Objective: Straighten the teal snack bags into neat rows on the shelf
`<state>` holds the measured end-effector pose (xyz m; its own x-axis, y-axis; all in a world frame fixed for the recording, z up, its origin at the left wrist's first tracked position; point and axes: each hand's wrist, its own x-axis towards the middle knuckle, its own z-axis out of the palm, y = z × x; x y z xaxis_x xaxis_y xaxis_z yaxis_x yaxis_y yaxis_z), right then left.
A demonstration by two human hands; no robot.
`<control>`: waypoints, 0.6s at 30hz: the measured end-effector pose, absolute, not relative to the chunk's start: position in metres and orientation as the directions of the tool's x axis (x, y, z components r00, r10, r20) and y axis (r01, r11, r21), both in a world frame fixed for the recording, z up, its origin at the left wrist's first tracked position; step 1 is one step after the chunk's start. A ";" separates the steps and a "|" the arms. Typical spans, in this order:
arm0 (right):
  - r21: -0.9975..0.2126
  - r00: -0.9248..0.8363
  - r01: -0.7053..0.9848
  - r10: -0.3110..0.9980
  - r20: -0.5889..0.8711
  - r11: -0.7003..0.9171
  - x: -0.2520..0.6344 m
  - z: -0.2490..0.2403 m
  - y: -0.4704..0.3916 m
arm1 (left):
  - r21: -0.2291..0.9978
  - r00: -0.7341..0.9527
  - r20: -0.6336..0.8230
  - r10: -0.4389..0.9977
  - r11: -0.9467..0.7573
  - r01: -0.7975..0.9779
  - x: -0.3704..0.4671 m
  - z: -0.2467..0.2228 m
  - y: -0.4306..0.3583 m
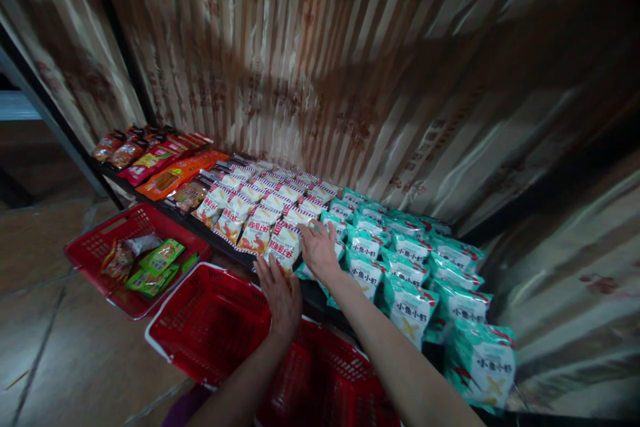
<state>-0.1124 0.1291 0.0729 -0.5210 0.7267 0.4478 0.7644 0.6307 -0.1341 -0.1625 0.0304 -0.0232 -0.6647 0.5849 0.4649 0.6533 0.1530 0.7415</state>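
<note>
My left hand [281, 295] reaches to the lower front edge of a white snack bag [285, 240] with red lettering, its fingers spread and touching the bag's bottom. At the same bag's right side is my right hand [320, 255], fingers apart and bent over the edge. Neither hand visibly wraps round the bag. The bag lies at the front right corner of several rows of matching white bags [254, 221]. Directly right of my right hand are rows of teal and white snack bags [364, 273]. My right hand and forearm hide part of the nearest teal ones.
Below the shelf's front edge, a red basket [167, 340] with a white rim stands under my left arm. Another red basket [87, 247] at left holds several green packets [157, 267]. Orange packs [183, 172] fill the shelf's left part. A pleated curtain [280, 67] hangs behind.
</note>
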 end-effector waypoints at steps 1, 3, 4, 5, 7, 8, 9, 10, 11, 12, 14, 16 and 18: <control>-0.144 -0.520 0.764 0.733 0.439 0.629 -0.114 0.072 0.131 | 0.737 -0.660 0.467 0.589 0.152 0.658 -0.162 -0.022 0.031; -0.160 -0.522 0.758 0.734 0.434 0.633 -0.116 0.072 0.134 | 0.727 -0.654 0.473 0.590 0.158 0.668 -0.162 -0.020 0.030; -0.168 -0.524 0.752 0.732 0.435 0.638 -0.117 0.072 0.135 | 0.721 -0.650 0.476 0.593 0.160 0.674 -0.162 -0.018 0.030; -0.176 -0.527 0.745 0.729 0.436 0.644 -0.117 0.073 0.137 | 0.716 -0.644 0.479 0.597 0.158 0.679 -0.162 -0.015 0.030; -0.191 -0.529 0.733 0.723 0.444 0.653 -0.117 0.077 0.140 | 0.709 -0.629 0.485 0.608 0.148 0.690 -0.162 -0.010 0.030; -0.198 -0.527 0.729 0.722 0.449 0.655 -0.117 0.079 0.142 | 0.704 -0.616 0.489 0.617 0.137 0.696 -0.161 -0.007 0.030; -0.203 -0.523 0.729 0.722 0.453 0.654 -0.117 0.080 0.144 | 0.699 -0.604 0.494 0.626 0.127 0.703 -0.161 -0.005 0.030; -0.205 -0.519 0.729 0.724 0.455 0.652 -0.117 0.082 0.145 | 0.693 -0.592 0.498 0.633 0.119 0.711 -0.161 -0.004 0.031; -0.206 -0.516 0.731 0.725 0.457 0.650 -0.116 0.082 0.146 | 0.686 -0.585 0.503 0.637 0.118 0.718 -0.161 -0.003 0.032; -0.205 -0.514 0.733 0.726 0.456 0.648 -0.116 0.082 0.147 | 0.676 -0.581 0.507 0.637 0.123 0.726 -0.161 -0.003 0.033; -0.202 -0.514 0.736 0.728 0.454 0.646 -0.115 0.081 0.148 | 0.654 -0.579 0.519 0.628 0.145 0.743 -0.161 -0.005 0.035; -0.203 -0.511 0.738 0.730 0.455 0.643 -0.113 0.079 0.148 | 0.631 -0.567 0.533 0.628 0.152 0.761 -0.161 -0.006 0.038; -0.206 -0.508 0.737 0.728 0.460 0.644 -0.112 0.078 0.148 | 0.621 -0.552 0.535 0.640 0.146 0.770 -0.161 -0.007 0.038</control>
